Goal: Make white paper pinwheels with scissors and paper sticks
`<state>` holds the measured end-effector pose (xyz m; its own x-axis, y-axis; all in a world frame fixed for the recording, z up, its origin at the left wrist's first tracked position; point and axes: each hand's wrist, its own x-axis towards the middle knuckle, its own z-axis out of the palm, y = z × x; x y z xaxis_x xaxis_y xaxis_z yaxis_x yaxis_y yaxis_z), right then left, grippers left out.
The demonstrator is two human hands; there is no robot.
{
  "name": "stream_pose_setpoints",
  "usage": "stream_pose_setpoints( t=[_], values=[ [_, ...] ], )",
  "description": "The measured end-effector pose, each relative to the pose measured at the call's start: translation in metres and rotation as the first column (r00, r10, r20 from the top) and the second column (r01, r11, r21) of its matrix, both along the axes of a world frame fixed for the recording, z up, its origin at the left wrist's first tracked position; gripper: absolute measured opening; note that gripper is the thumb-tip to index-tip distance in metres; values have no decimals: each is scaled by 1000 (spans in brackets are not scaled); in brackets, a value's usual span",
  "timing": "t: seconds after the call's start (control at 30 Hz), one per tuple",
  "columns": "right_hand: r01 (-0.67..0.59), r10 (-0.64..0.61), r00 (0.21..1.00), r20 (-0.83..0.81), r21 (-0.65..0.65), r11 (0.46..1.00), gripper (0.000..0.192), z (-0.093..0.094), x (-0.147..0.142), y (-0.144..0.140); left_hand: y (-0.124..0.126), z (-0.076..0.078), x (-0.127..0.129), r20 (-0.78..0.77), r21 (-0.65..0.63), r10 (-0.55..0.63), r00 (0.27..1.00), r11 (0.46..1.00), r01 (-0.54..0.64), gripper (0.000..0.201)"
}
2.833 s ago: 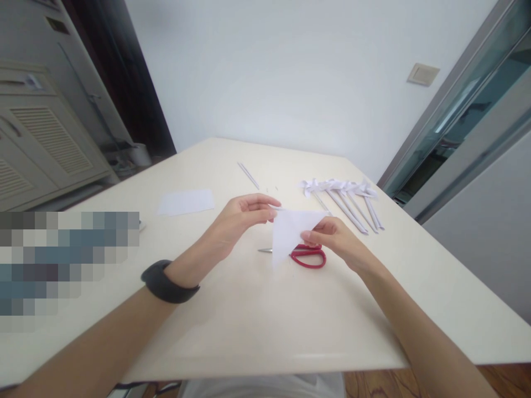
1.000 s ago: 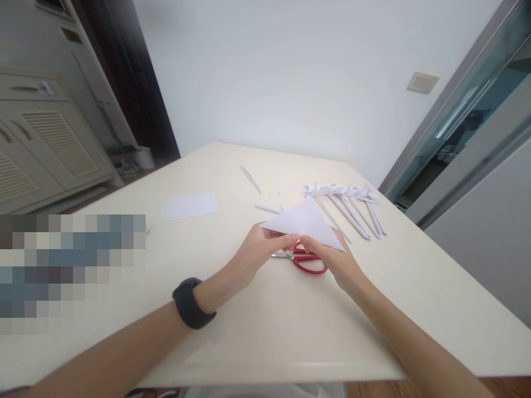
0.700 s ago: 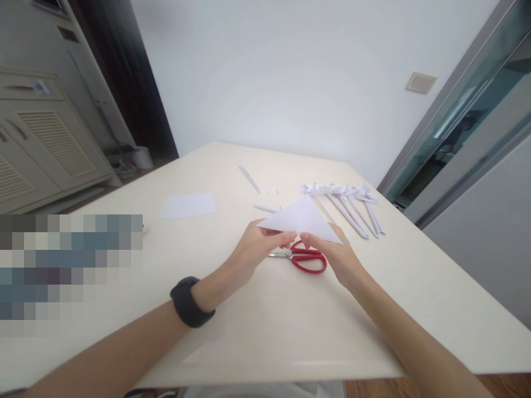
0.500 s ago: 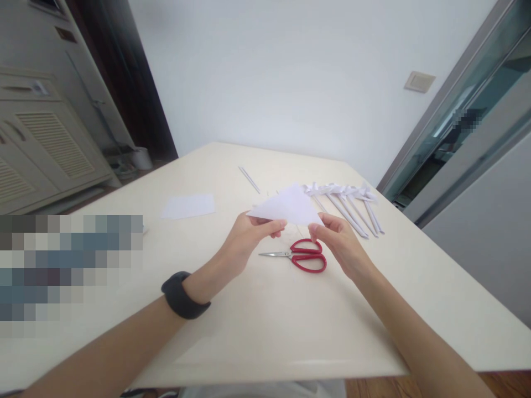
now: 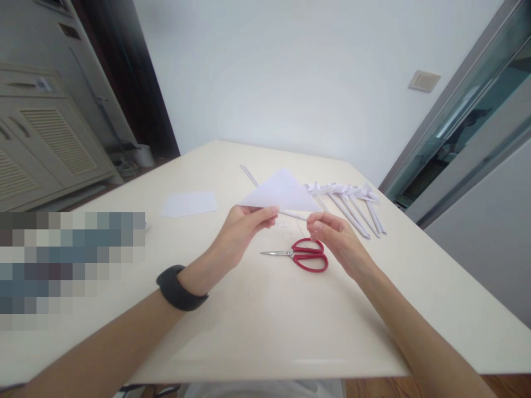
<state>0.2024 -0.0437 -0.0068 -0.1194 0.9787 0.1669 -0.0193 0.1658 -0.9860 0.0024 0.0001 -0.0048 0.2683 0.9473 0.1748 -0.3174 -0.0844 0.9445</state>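
A white sheet of paper (image 5: 282, 190), seen as a triangle with its point away from me, is held up over the table. My left hand (image 5: 249, 226) pinches its lower left edge between thumb and fingers. Along the lower right edge runs a narrow white strip (image 5: 293, 214); whether it is a rolled edge or a separate stick I cannot tell. At the strip's right end, the fingers of my right hand (image 5: 334, 235) are closed. Red-handled scissors (image 5: 310, 256) lie just below the hands, blades pointing left.
Several white paper sticks with folded paper tops (image 5: 350, 207) lie at the right. Beyond the held sheet are thin white sticks (image 5: 249, 174). Flat white paper (image 5: 189, 204) rests at the left. The table (image 5: 265, 331) reaches back to a white wall (image 5: 274, 77).
The triangular sheet has shifted left and slightly away with my left hand. Its right corner has come out of my right fingers' grip, and the narrow strip now shows between the hands.
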Motion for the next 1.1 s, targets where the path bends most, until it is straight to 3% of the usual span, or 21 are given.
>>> stream_pose_setpoints(
  t=[0.07, 0.3, 0.5, 0.93, 1.1],
  values=[
    [-15, 14, 1000, 15, 16, 1000, 15, -2, -8, -5, -5, -4, 5, -55, -8, -51, 997, 999, 51, 15],
    [111, -112, 994, -11, -35, 993, 21, -10, -18, -11, -14, -16, 13, -159, 2, -155, 975, 988, 158, 20],
    [137, -137, 990, -10, -27, 990, 23, -11, -18, -9, -16, -16, 15, -157, 16, -150, 976, 988, 155, 19],
    [58, -58, 998, -16, 8, 998, 16, -10, -25, -13, -18, -16, 18, -99, 13, -159, 982, 987, 161, 18],
    [114, -114, 992, -47, -1, 993, 17, -13, -27, -13, -18, -20, 18, -121, 4, -159, 980, 987, 161, 19]
  ],
)
